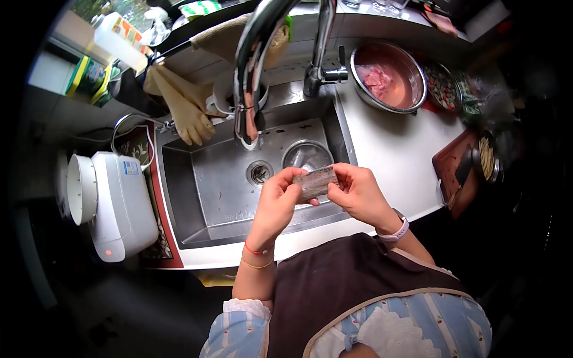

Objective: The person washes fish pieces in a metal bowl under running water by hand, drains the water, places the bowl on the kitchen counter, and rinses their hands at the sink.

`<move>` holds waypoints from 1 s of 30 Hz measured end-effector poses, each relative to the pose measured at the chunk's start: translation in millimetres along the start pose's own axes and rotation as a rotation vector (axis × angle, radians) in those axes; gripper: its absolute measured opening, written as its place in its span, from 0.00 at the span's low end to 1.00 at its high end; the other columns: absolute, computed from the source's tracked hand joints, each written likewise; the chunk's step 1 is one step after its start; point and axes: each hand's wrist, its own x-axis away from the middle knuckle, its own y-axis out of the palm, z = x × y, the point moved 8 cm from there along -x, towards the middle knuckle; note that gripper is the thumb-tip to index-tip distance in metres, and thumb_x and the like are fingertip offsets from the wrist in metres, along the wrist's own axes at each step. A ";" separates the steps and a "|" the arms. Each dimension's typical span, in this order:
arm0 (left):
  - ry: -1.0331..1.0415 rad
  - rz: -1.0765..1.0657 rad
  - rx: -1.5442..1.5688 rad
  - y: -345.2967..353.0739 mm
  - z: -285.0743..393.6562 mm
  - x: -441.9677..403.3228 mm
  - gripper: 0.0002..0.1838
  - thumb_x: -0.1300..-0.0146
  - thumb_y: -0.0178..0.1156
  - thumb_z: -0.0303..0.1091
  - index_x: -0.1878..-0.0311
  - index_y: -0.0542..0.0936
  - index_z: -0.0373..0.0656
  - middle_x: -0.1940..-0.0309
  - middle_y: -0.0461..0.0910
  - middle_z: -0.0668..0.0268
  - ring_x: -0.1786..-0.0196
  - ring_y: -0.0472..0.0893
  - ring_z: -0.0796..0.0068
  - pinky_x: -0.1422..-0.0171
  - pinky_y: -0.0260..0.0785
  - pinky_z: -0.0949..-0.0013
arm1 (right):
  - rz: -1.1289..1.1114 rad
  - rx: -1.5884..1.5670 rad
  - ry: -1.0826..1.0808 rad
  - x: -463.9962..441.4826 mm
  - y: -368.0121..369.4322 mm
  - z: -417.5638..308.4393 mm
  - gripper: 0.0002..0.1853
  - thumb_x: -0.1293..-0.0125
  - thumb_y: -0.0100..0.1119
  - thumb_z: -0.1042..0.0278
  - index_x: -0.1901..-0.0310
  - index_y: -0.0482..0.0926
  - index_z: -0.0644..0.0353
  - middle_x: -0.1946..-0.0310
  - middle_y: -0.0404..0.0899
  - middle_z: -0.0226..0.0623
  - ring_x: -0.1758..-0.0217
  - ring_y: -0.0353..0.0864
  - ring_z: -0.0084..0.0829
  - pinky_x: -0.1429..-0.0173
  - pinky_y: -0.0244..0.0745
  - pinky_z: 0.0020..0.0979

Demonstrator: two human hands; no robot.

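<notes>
Both my hands hold a flat, greyish-brown striped piece between them, over the front right part of the steel sink [227, 197]. My left hand [283, 197] pinches the left end of the striped piece [315, 182] between thumb and fingers. At its right end, my right hand [356, 192] grips it the same way. Just behind the piece, a round metal bowl [307, 143] stands in the sink with something clear and shiny in it. The drain [260, 173] lies left of this bowl.
A faucet [246, 83] arches over the sink. Rubber gloves [185, 110] hang at the back left. A white appliance [122, 203] stands left. On the right are a bowl of meat in reddish water [401, 80] and a cutting board [452, 158] with a dark knife.
</notes>
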 end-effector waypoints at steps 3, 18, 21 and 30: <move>0.061 0.023 -0.209 -9.4 1.2 6.2 0.11 0.39 0.48 0.23 0.55 0.72 0.29 0.65 0.78 0.60 0.70 0.80 0.76 0.61 0.74 0.74 | -0.029 0.098 -0.052 0.6 10.1 -11.3 0.10 0.41 0.53 0.80 0.57 0.76 0.70 0.73 0.74 0.23 0.72 0.67 0.10 0.69 0.65 0.15; 0.012 -0.075 0.037 -4.1 6.7 21.8 0.14 0.40 0.52 0.24 0.52 0.68 0.28 0.69 0.77 0.64 0.67 0.79 0.79 0.61 0.74 0.76 | 0.056 -0.071 -0.035 4.6 11.8 -8.7 0.04 0.46 0.54 0.76 0.70 0.73 0.68 0.82 0.70 0.31 0.78 0.64 0.15 0.74 0.61 0.22; 0.048 -0.034 -0.085 -6.8 1.1 21.9 0.13 0.40 0.55 0.27 0.55 0.72 0.29 0.72 0.77 0.65 0.69 0.77 0.81 0.65 0.71 0.76 | 0.056 0.003 -0.045 8.8 11.9 -15.7 0.05 0.47 0.54 0.76 0.70 0.73 0.68 0.83 0.69 0.34 0.79 0.65 0.18 0.74 0.62 0.23; 0.290 0.096 -0.424 -6.3 16.2 13.3 0.06 0.49 0.61 0.29 0.70 0.77 0.35 0.75 0.71 0.69 0.73 0.68 0.82 0.68 0.62 0.78 | 0.047 0.239 -0.150 16.8 14.0 -27.7 0.10 0.45 0.53 0.79 0.61 0.76 0.70 0.80 0.70 0.26 0.78 0.64 0.12 0.74 0.63 0.18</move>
